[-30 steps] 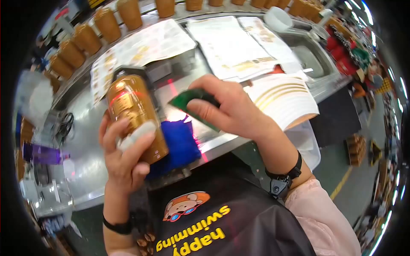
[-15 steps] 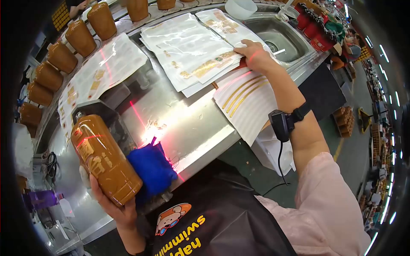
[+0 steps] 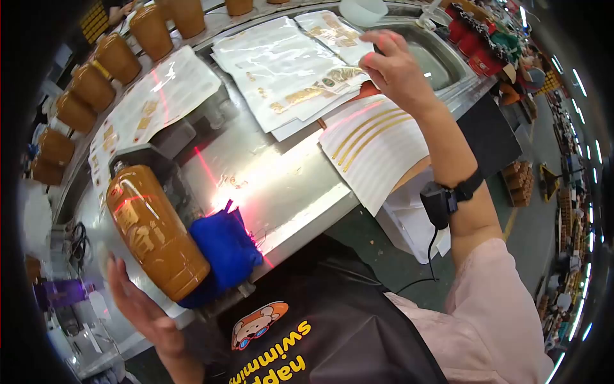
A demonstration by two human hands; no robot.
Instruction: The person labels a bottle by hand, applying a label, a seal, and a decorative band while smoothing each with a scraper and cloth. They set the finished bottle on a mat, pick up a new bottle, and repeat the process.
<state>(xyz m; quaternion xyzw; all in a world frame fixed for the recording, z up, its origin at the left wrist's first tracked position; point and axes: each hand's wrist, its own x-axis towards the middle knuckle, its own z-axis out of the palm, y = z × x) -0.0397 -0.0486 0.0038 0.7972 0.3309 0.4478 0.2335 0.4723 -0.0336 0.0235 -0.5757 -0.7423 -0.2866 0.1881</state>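
Observation:
A brown glazed bottle (image 3: 163, 240) with gold characters lies tilted in a dark metal holder (image 3: 144, 155), its neck pointing away from me. Beside its lower part is a bundled blue cloth (image 3: 224, 246). My left hand (image 3: 144, 313) is open next to the bottle's base, fingers stretched out and apart from it. Over the right edge of the stacked decal sheets (image 3: 275, 70), my right hand (image 3: 400, 73) is raised with its fingers bent together; whatever they hold, if anything, is too small to make out. Below it lies a sheet with gold stripes (image 3: 371, 147).
Brown bottles (image 3: 118, 57) stand in a curved row along the far left. Another decal sheet (image 3: 160, 96) lies on the metal bench (image 3: 256, 160). A sink (image 3: 441, 57) and a white bowl (image 3: 363, 11) are at the back right. A purple bottle (image 3: 61, 293) is at left.
My left hand has let go of the bottle and moved down and left, its fingers opening. My right hand has lifted off the sheets and its fingers have curled. The bottle now rests in the holder.

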